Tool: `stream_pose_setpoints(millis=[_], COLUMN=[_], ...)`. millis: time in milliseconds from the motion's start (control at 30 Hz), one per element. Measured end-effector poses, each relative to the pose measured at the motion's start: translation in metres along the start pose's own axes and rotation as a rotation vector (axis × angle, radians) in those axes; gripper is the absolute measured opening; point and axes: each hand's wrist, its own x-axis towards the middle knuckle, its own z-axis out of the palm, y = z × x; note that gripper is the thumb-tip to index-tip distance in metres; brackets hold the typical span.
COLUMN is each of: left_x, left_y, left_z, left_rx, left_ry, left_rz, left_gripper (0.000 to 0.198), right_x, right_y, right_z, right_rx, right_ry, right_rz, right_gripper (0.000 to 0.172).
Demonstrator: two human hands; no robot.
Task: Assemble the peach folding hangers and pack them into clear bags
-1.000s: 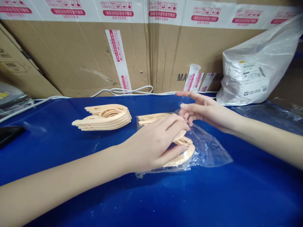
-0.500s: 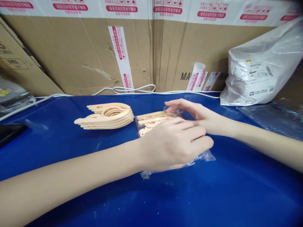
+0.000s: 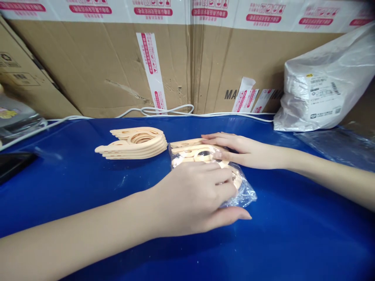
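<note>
A clear plastic bag (image 3: 247,191) lies on the blue surface, holding beige plastic pieces (image 3: 187,148) that look like folded hangers. My left hand (image 3: 195,199) rests over its near side, palm down, thumb stretched out to the right and the other fingers partly bent on the plastic. On the far right part of the bag lies my right hand (image 3: 234,147), its fingers extended and apart, touching the film. Left of the bag, a neat stack of the same beige folded hangers (image 3: 137,144) sits unwrapped. The left hand hides part of the bag.
Large cardboard boxes (image 3: 96,66) stand along the back, with a white cable (image 3: 166,113) in front. A white plastic-wrapped parcel (image 3: 313,93) is at the back right, near a flat clear sheet (image 3: 336,148). A dark flat object (image 3: 16,166) lies at the left edge.
My left hand has shifted left and toward me, its thumb now spread. My right hand has flattened down onto the bag, and more of the bag shows.
</note>
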Motion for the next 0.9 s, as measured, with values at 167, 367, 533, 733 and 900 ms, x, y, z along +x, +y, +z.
stream_pose_setpoints(millis=[167,367,533,733,900], left_x=[0.006,0.004,0.0,0.01,0.032], left_y=[-0.005,0.004,0.016,0.009,-0.041], left_z=[-0.002,-0.001,-0.004,-0.008,-0.011], left_rx=[-0.168,-0.026,0.111,0.309,0.362], left_ry=[-0.06,-0.074,-0.201,-0.364,-0.294], left_rz=[-0.131,-0.364,-0.438,-0.407,-0.281], left_gripper=[0.016,0.037,0.055,0.052,0.032], right_x=[0.009,0.015,0.016,0.007,-0.03], right_y=[-0.004,-0.005,-0.009,-0.002,0.026], right_z=[-0.003,-0.011,-0.015,-0.013,-0.027], right_rx=[-0.026,-0.058,-0.078,-0.264,-0.583], right_ry=[0.03,-0.009,-0.02,0.007,0.122], right_rz=[0.011,0.081,0.092,0.039,0.189], right_gripper=[0.044,0.039,0.034,0.042,0.056])
